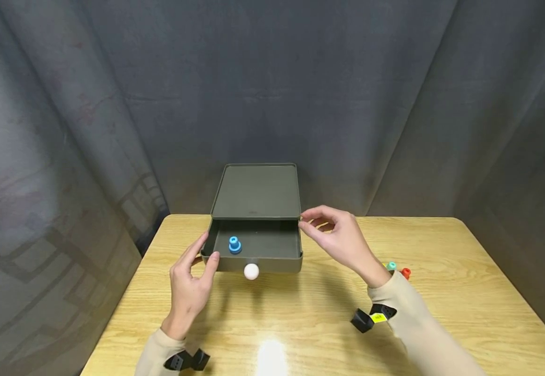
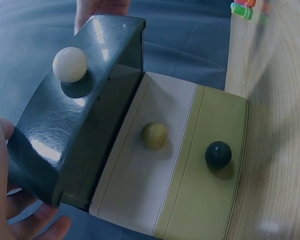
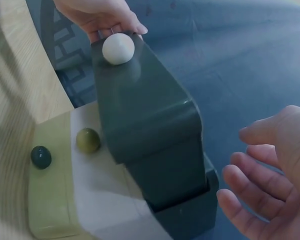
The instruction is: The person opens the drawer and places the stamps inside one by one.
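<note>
A dark olive-green drawer [image 1: 277, 265] with a white round knob [image 1: 251, 271] stands pulled out of the top of a small chest [image 1: 258, 190]. Inside it, toward the left, stands a blue stepped peg-like piece [image 1: 235, 245]. My left hand [image 1: 190, 284] grips the drawer's left front corner, thumb at the front rim and fingers along the side. Beside the drawer's right side is my right hand [image 1: 340, 237], fingers loosely bent and holding nothing. The right wrist view shows a gap between its fingertips [image 3: 229, 197] and the chest.
Below the open drawer are a closed white drawer [image 2: 135, 190] with an olive knob [image 2: 154, 136] and a yellow-green one [image 2: 190, 200] with a dark knob [image 2: 218, 154]. Small red [image 1: 406, 272] and mint [image 1: 391, 266] pieces lie by the right sleeve. A grey curtain [image 1: 263, 94] hangs behind the table.
</note>
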The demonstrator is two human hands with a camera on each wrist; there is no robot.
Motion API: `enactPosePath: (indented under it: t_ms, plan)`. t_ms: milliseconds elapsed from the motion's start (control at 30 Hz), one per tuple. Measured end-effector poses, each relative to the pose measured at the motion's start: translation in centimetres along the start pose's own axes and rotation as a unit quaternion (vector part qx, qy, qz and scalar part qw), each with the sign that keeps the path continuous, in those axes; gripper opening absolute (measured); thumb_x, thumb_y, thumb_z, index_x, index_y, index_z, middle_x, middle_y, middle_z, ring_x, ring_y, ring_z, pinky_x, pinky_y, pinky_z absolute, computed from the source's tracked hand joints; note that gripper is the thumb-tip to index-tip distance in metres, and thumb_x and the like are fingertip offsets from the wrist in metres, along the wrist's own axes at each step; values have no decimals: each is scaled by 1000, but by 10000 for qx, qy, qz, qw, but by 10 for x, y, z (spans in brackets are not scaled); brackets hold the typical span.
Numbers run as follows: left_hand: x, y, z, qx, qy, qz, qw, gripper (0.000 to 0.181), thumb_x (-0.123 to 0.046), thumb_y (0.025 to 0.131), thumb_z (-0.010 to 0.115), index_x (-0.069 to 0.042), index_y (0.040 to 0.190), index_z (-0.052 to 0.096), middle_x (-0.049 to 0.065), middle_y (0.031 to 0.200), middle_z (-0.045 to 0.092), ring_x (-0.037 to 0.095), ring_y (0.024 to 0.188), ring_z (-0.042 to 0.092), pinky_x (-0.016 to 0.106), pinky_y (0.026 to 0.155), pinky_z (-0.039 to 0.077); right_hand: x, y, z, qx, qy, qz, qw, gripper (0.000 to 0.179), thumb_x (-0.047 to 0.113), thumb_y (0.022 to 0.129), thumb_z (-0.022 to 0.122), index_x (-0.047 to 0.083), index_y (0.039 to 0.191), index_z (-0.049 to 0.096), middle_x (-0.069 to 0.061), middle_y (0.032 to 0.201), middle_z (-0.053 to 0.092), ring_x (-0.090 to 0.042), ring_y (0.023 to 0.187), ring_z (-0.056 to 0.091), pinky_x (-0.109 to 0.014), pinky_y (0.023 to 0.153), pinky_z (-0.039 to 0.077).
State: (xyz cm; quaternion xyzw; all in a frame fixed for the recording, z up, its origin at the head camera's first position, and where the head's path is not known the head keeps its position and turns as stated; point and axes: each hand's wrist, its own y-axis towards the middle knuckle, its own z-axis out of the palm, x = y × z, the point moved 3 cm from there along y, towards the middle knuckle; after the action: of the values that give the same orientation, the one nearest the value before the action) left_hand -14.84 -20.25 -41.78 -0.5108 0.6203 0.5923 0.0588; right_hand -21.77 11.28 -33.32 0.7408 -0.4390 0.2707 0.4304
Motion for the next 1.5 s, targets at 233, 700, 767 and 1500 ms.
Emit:
enactPosePath:
  t_ms: [233,700,767,1500]
  plan:
    - [0,-2,0,49,55,-141,9999,50,-6,95,76,-11,144,68,14,141,71,-11,128,57,5,94,48,-17,-12,-4,-141,-137,273,9994,13,17,96,80,11,107,81,-3,103,82,-16,91,75,-25,80,61]
    - [-1,-2,0,50,66,-139,9999,50,-6,94,76,-11,144,68,14,141,71,-8,128,58,5,94,48,-44,-34,-10,-289,-383,598,9971,16,16,96,79,9,110,80,-6,103,81,-6,87,73,-22,80,60]
    - [0,-2,0,47,80,-159,9998,50,-6,94,76,-11,144,68,14,142,71,-10,128,57,6,94,48,-48,-37,-10,-304,-411,637,9967,16,16,96,79,8,110,80,-7,103,81,-5,87,72,-22,80,60]
    - [0,-2,1,92,51,-189,9998,50,-7,95,76,-11,143,69,12,142,71,-3,128,61,5,95,48,-96,-88,-29,-606,-460,1527,9853,20,24,99,78,9,113,80,-8,109,80,1,88,68,-16,77,57]
